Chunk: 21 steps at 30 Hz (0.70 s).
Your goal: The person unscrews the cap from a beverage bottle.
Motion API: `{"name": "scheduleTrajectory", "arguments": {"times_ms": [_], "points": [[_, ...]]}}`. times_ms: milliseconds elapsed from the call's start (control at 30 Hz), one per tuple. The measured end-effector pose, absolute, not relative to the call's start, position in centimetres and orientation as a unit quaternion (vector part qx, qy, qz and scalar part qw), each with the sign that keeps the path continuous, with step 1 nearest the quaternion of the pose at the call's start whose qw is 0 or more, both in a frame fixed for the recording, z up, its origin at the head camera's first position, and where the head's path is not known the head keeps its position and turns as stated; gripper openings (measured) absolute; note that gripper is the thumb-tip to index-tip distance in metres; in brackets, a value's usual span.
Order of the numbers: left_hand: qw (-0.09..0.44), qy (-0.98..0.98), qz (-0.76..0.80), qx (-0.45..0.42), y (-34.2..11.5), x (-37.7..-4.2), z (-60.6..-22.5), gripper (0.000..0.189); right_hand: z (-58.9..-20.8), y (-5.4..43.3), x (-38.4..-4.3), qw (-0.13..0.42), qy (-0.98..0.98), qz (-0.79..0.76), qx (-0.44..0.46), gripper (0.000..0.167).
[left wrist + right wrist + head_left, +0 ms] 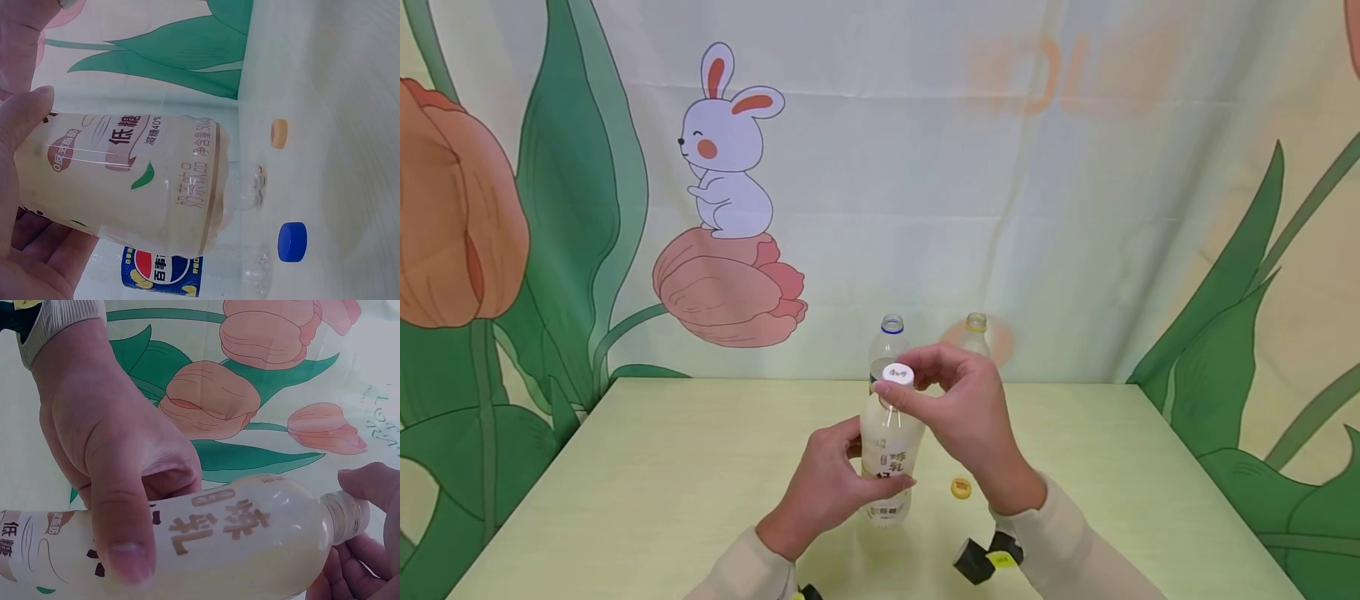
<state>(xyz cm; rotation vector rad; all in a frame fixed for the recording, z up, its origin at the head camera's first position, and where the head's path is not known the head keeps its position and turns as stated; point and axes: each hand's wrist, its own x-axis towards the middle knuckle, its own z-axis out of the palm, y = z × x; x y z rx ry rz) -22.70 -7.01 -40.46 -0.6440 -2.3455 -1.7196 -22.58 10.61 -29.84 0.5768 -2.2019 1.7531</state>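
A bottle of milk tea [891,442] with a pale printed label stands upright in front of me, its base close to or on the table. My left hand [827,487] grips its lower half, thumb across the front; the left wrist view shows the brown and green print on the label [144,169]. At the top, my right hand [958,404] pinches the white cap [898,375] between thumb and fingers. Seen from the right wrist, the right hand [369,544] is around the bottle's neck [340,515], while the left hand [119,444] wraps the label.
Behind stand two uncapped clear bottles, one with a blue neck ring [892,325] and Pepsi-style label [162,272], one with a yellow neck ring [976,323]. A yellow cap [961,488] and a blue cap [292,242] lie on the table [662,467]. A printed curtain [880,167] hangs behind.
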Motion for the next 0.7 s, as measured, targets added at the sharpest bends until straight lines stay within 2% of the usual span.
{"name": "scheduleTrajectory", "arguments": {"times_ms": [233, 600, 700], "points": [[0.086, -0.781, -0.578, -0.221, -6.95, -22.68, -40.42, 0.046, -30.19, 10.9, -22.76, 0.117, -0.748, 0.607, 0.242, 0.024], [0.086, -0.781, -0.576, -0.224, -6.9, -22.68, -40.14, 0.047, -30.51, 11.12, -22.97, 0.062, -0.718, 0.621, 0.308, 0.034], [0.087, -0.781, -0.576, -0.223, -6.85, -22.68, -40.18, 0.047, -30.55, 11.12, -23.01, 0.074, -0.723, 0.618, 0.298, 0.034]]}}
